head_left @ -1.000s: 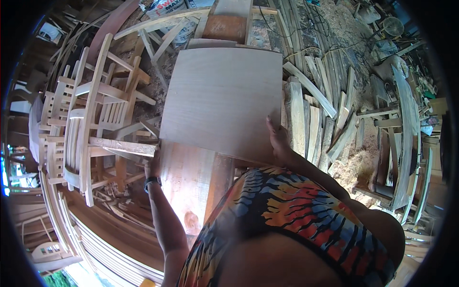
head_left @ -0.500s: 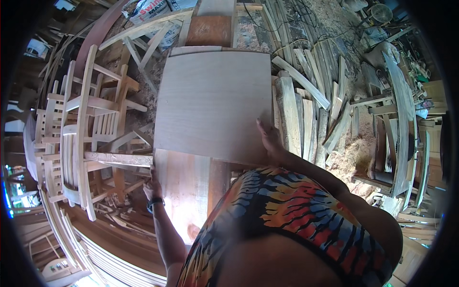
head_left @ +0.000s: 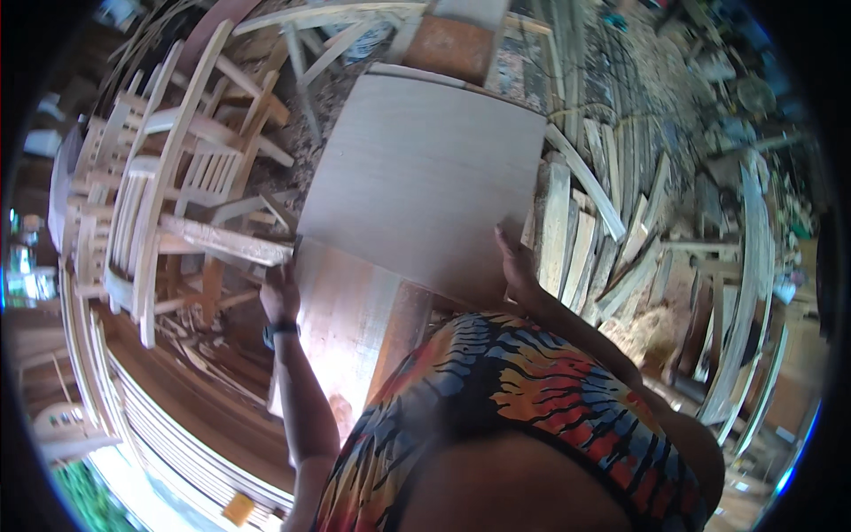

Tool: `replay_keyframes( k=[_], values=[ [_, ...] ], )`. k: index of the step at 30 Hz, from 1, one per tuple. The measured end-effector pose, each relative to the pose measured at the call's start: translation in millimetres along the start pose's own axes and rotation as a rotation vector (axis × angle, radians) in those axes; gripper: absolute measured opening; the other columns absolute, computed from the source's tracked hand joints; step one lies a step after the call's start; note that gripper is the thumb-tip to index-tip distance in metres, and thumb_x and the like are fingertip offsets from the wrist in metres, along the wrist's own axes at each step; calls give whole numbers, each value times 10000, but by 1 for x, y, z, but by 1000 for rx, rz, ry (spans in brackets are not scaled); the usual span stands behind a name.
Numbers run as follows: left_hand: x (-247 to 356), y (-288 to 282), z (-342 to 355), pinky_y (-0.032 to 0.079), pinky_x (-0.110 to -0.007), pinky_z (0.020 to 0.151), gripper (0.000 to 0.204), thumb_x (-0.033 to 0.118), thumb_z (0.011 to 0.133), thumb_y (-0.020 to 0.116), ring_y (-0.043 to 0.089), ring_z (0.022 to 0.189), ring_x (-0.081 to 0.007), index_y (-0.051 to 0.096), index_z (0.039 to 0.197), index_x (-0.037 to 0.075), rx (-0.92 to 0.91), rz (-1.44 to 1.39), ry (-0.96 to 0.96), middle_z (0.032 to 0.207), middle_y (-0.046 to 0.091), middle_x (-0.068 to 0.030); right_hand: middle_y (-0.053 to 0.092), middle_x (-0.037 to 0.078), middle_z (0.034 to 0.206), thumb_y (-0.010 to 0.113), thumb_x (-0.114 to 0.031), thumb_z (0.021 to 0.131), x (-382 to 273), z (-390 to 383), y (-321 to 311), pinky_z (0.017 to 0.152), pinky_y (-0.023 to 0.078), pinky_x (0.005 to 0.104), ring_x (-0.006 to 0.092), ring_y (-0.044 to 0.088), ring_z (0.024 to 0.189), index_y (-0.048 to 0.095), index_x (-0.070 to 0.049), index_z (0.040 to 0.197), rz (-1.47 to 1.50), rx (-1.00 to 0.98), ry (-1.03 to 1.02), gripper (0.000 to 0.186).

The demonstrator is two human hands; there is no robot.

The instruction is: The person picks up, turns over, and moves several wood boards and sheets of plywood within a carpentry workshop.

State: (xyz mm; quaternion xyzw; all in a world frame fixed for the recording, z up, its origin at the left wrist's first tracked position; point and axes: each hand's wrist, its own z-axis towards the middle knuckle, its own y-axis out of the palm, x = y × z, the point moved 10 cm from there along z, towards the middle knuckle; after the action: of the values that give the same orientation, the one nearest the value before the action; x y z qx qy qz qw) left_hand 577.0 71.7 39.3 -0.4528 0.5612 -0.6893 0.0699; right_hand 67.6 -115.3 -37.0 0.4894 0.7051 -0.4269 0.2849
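A pale, flat wooden panel [head_left: 421, 168] lies on a wooden worktop [head_left: 341, 293] in front of me. My right hand [head_left: 517, 269] grips the panel's right edge near its close corner, thumb on top and the other fingers mostly hidden. On the left, my left hand [head_left: 281, 291] is curled beside the worktop's left edge, just below the panel's near left corner. The end of a rough wooden bar [head_left: 226, 241] lies close above its fingers. Whatever that hand holds, if anything, is hidden. A dark band circles the left wrist.
Slatted wooden chair frames [head_left: 191, 168] crowd the left side. Loose boards and offcuts [head_left: 567, 217] lie to the right of the worktop, among sawdust. A reddish-brown board [head_left: 450, 49] sits beyond the panel. Long pale strips [head_left: 168, 426] run along the lower left.
The whole view has turned, so the panel now looks tilted clockwise. My left hand has moved up along the worktop's left edge, toward the bar's end. The right hand stays at the panel's edge.
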Motion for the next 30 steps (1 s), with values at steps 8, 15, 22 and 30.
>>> replay_keyframes(
  k=[8, 15, 22, 30],
  values=[
    [7, 47, 100, 492, -350, 781, 374, 431, 959, 581, 639, 900, -248, 689, 1131, 116, -120, -290, 399, 1038, 682, -96, 530, 222, 1392, 535, -582, 950, -21, -19, 19, 1024, 434, 433, 360, 565, 1206, 541, -8, 1378, -93, -97, 152, 716],
    [31, 86, 108, 398, -236, 497, 285, 429, 930, 658, 460, 560, -76, 709, 959, 150, -692, -818, -476, 669, 525, 70, 550, 177, 1329, 597, -580, 919, -8, -24, 17, 936, 515, 472, 328, 584, 1164, 465, -11, 1432, 221, -148, 257, 777],
    [50, 88, 126, 505, -323, 512, 536, 524, 792, 768, 600, 579, -155, 714, 848, -6, -685, -207, -132, 625, 565, -63, 562, 139, 1306, 574, -594, 930, 0, -22, 16, 963, 509, 477, 301, 579, 1186, 480, -63, 1408, 212, -116, 359, 721],
    [126, 100, 171, 516, -434, 927, 360, 330, 961, 480, 671, 1050, -354, 683, 1064, 51, -258, -142, -18, 1067, 698, -182, 643, 45, 1153, 512, -519, 990, -4, -16, 26, 951, 513, 425, 232, 626, 1091, 561, -151, 1278, 319, -234, 388, 471]
  ],
)
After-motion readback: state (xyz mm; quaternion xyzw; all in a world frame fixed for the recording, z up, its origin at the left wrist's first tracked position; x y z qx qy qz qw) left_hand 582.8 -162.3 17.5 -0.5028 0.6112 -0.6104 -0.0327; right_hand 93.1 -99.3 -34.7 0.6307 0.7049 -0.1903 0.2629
